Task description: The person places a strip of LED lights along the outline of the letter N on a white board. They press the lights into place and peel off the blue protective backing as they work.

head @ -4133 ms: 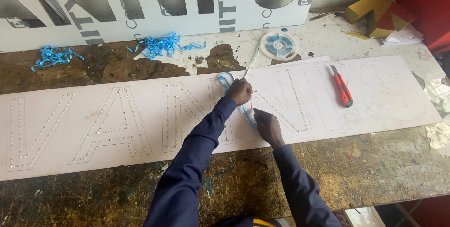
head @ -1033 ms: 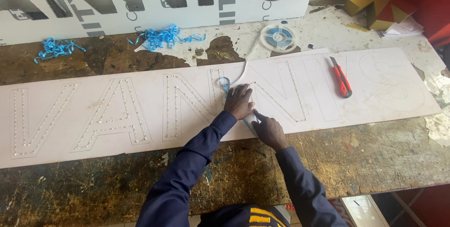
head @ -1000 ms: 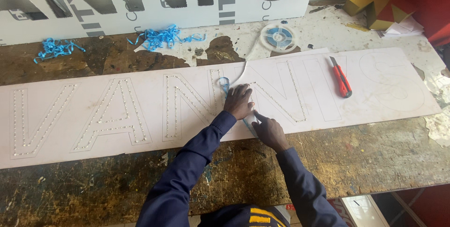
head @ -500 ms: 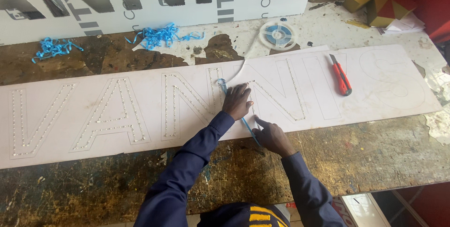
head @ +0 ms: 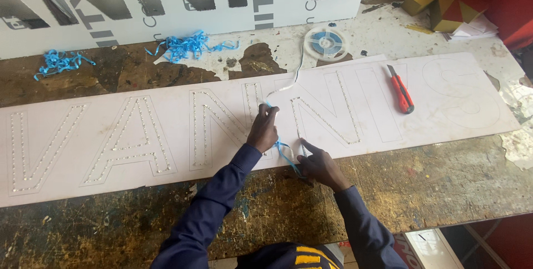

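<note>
Both hands (head: 263, 129) on blue strip (head: 286, 155)

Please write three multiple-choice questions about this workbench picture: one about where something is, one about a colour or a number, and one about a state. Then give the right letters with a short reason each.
1. Where does the red utility knife lie?
A. on the long white sign board, to the right of both hands
B. on the bare wood at the near edge of the bench
C. on the round tape reel

2. What colour are the heaps of peeled strips on the worn wooden bench?
A. yellow
B. blue
C. green

3. What is the left hand doing?
A. hanging free above the bench
B. gripping the knife
C. pressing on the board at a thin strip

Answers:
1. A, the knife rests on the board among the letter outlines.
2. B, both heaps behind the board are bright blue.
3. C, its fingers are down on the board where the white strip from the round tape reel arrives; the right hand holds a blue strip near it.
</note>
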